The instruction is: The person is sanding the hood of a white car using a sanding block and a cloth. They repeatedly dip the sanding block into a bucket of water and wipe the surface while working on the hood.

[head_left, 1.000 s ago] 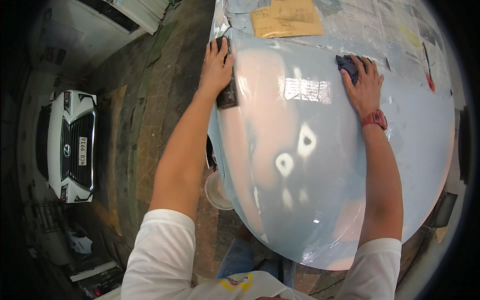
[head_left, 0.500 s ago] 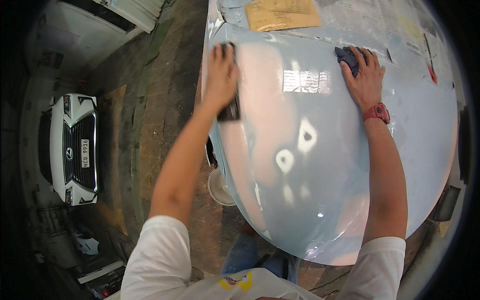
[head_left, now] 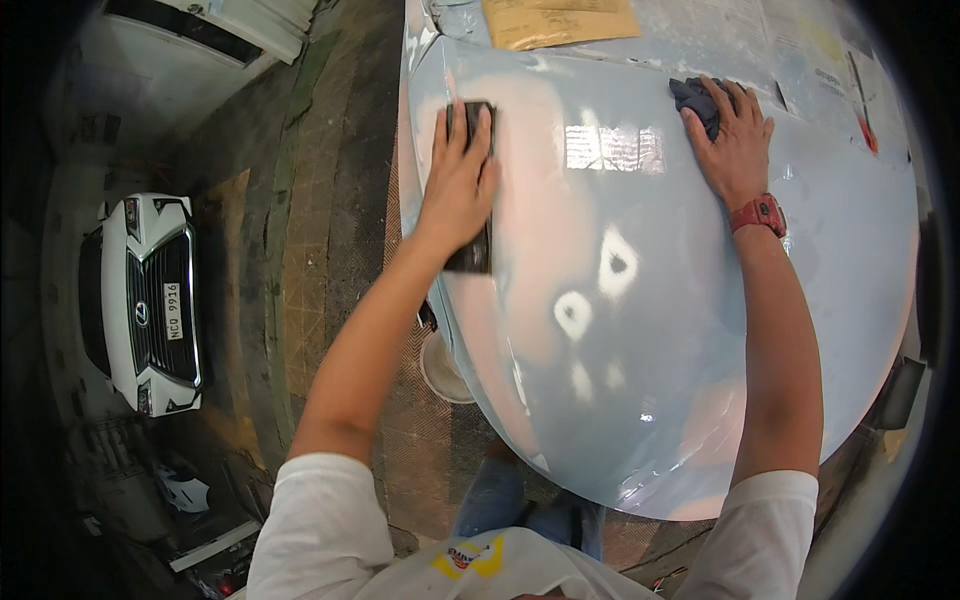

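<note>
Shift since the earlier frame: the left hand (head_left: 459,190) and its black sanding block (head_left: 468,260) have slid rightward and lower in the frame, off the hood's left edge; the right hand has kept nearly the same spot.
Left hand: grasping the block, fingers laid along its top and thumb at its right side.
Sanding block: long and dark, left of centre in the upper half, lying lengthwise against the pinkish area of the car hood (head_left: 655,225).
Right hand (head_left: 738,150): at upper right, holding a crumpled dark cloth (head_left: 695,97) between thumb and fingers against the hood; how hard it presses, I cannot tell.
Wrist: a red watch (head_left: 760,215) sits on the right one.
Hood: grey-blue with pinkish areas, filling the centre and right; two white patches (head_left: 572,316) with dark middles show near the centre.
Paper: a yellow-brown packet (head_left: 560,24) lies at the top centre, newspaper (head_left: 740,35) to its right.
Floor: a pale bucket (head_left: 445,372) stands partly under the hood's left edge; a white car (head_left: 120,300) is parked at far left.
</note>
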Tool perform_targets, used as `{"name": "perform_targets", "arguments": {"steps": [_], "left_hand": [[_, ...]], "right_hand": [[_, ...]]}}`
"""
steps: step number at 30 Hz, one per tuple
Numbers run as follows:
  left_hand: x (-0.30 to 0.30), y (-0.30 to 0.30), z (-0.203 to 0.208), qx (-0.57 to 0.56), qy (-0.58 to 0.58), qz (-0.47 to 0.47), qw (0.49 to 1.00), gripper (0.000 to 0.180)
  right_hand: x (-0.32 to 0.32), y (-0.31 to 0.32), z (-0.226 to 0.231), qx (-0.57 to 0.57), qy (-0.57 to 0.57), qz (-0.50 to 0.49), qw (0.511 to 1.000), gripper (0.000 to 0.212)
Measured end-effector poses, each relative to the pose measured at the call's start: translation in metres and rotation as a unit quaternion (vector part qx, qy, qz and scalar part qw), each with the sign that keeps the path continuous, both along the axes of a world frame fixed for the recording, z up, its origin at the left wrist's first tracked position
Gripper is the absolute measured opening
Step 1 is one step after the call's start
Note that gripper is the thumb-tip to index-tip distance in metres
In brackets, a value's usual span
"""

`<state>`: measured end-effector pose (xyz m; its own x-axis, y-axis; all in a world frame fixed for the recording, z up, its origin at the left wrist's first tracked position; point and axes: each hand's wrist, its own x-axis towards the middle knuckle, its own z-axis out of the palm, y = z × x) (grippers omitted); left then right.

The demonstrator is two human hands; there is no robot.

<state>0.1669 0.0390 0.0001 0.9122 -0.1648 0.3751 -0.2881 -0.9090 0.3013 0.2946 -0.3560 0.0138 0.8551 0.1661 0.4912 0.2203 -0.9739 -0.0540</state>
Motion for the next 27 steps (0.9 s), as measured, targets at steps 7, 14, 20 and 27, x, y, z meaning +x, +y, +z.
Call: {"name": "perform_targets", "arguments": {"steps": [7,14,20,27], "left_hand": [[0.091,0.053,0.026,-0.037,-0.026,0.075,0.996,0.066],[-0.018,-0.013,0.003,-0.033,0.032,-0.002,0.999,0.067],[0.082,0.059,0.030,-0.036,-0.032,0.053,0.997,0.063],[-0.017,-0.008,0.000,-0.010,0.009,-0.005,1.000,0.065]], "right_hand": [[0.004,0.015,-0.004,0.025,-0.009,0.020,0.999,0.061],[0.000,-0.001,-0.004,0.006,-0.013,0.001,1.000,0.062],[0.006,0.018,-0.004,0.022,-0.021,0.016,0.999,0.061],[0.001,0.000,-0.003,0.001,-0.012,-0.007,1.000,0.062]]}}
